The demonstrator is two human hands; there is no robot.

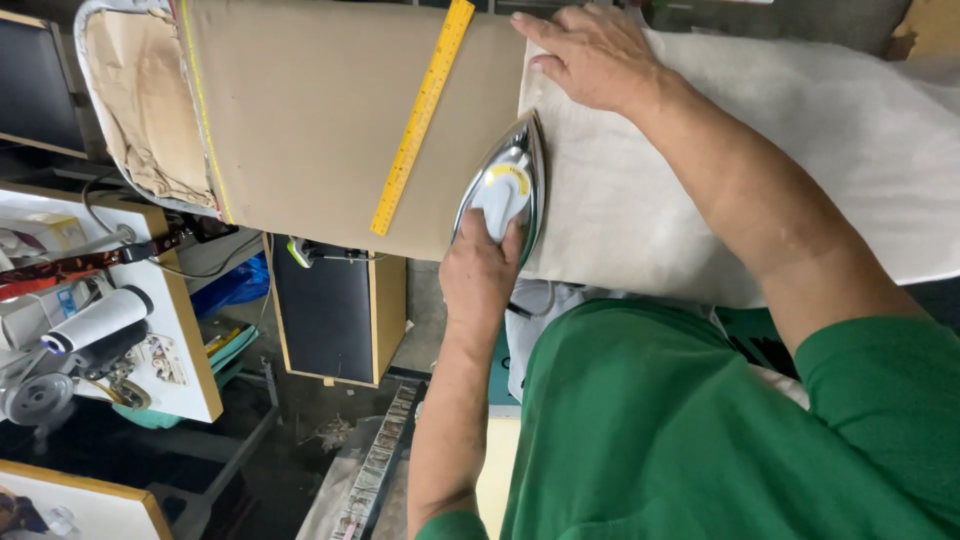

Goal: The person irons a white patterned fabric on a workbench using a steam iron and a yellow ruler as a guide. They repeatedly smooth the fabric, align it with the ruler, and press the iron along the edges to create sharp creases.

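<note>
My left hand (482,272) grips the handle of a silver iron with a white and yellow top (508,178). The iron rests on the edge of a white cloth (640,200) where it meets the tan cover of the ironing board (310,110). My right hand (595,55) lies flat, palm down, on the white cloth just beyond the iron's tip, fingers spread toward the tan cover. A yellow ruler (422,115) lies slantwise on the tan cover, left of the iron.
A worn, padded end of the board (140,100) sticks out at the left. Below it stand a sewing machine table with a white thread cone (95,320) and a dark wooden cabinet (330,310). Scraps lie on the floor (330,430).
</note>
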